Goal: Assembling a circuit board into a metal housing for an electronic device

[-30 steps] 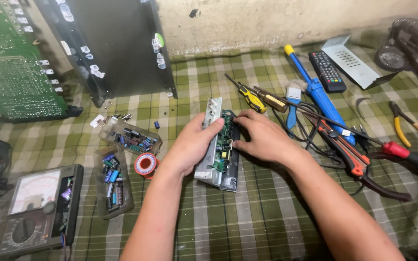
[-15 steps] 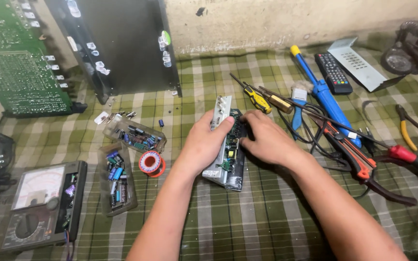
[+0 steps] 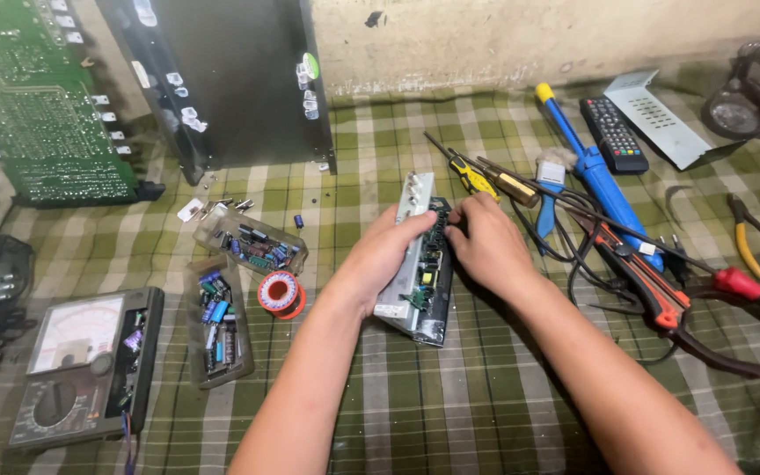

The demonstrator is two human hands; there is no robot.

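The left hand (image 3: pixel 380 259) clasps a small circuit module (image 3: pixel 420 259) mid-scene on the checked cloth (image 3: pixel 485 396); the right hand (image 3: pixel 485 246) pinches its far end. Judging by that tilt (metal casing uppermost), it could slip and knock the solder reel (image 3: pixel 281 293).

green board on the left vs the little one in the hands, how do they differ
The big green circuit board is large, bare and leans untouched; the small circuit board is narrow, sits in a grey metal frame, and is gripped by the left hand and right hand. Both are green boards.
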